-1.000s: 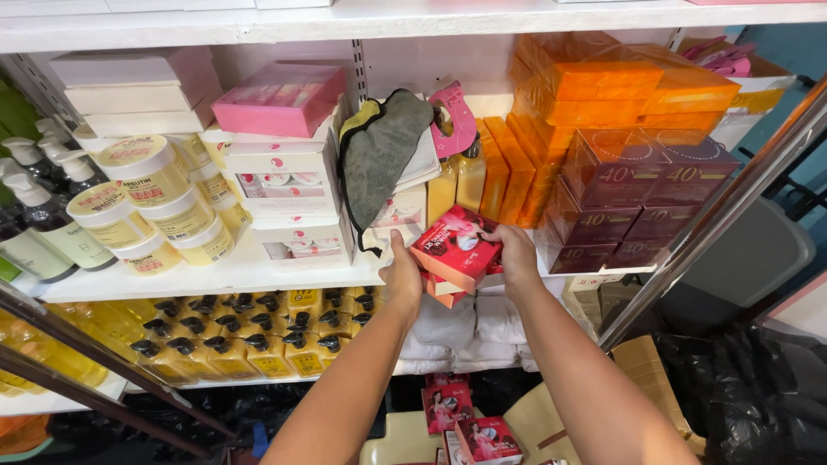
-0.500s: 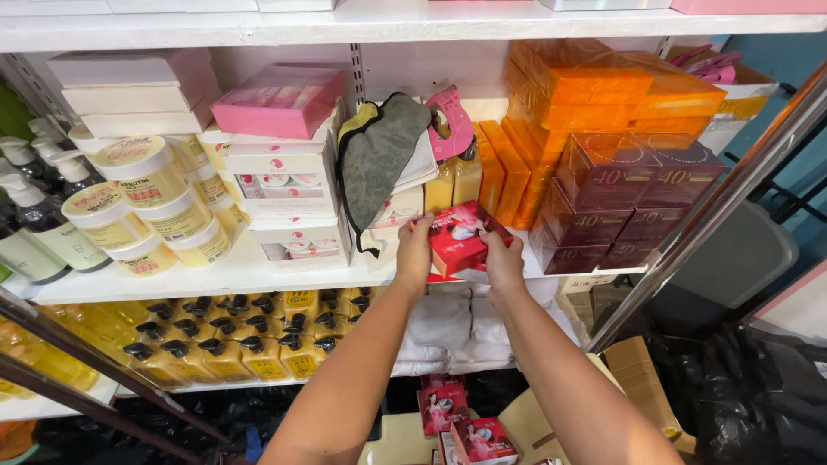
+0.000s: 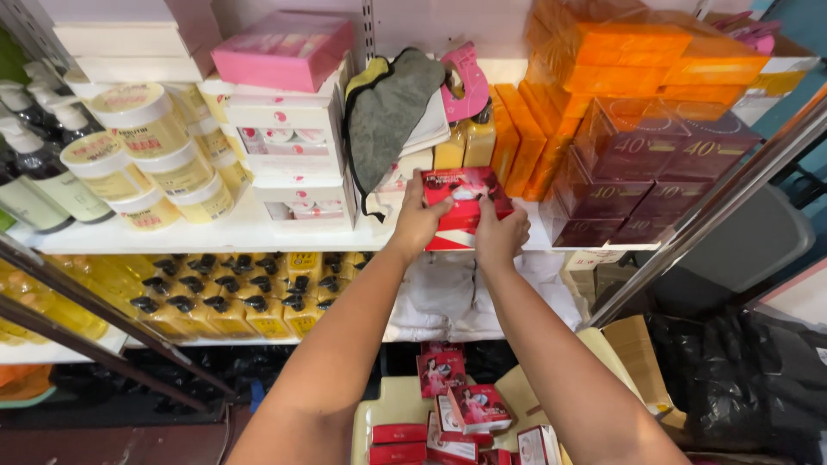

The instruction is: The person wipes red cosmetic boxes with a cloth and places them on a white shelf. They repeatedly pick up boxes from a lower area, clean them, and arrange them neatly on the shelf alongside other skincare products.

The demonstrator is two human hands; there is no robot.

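My left hand (image 3: 419, 222) and my right hand (image 3: 500, 232) both grip a small stack of red boxes (image 3: 463, 205) standing on the white middle shelf (image 3: 241, 234). The left hand holds the stack's left side, the right hand its front right corner. The stack stands between white boxed sets (image 3: 293, 168) on the left and dark maroon boxes (image 3: 642, 176) on the right. More red boxes (image 3: 461, 412) lie on a pale surface below, between my forearms.
A grey cloth (image 3: 389, 116) hangs over boxes behind the stack. Orange wrapped boxes (image 3: 637, 65), cream jars (image 3: 146, 159), a pink box (image 3: 280, 52) and pump bottles (image 3: 39, 176) fill the shelf. Yellow bottles (image 3: 224, 301) and white folded cloth (image 3: 457, 297) are on the lower shelf. A metal bar (image 3: 715, 211) slants at right.
The red boxes went from tilted in the air onto the shelf, pushed further in. Both hands closed in on the stack. The camera tilted down, showing more boxes below.
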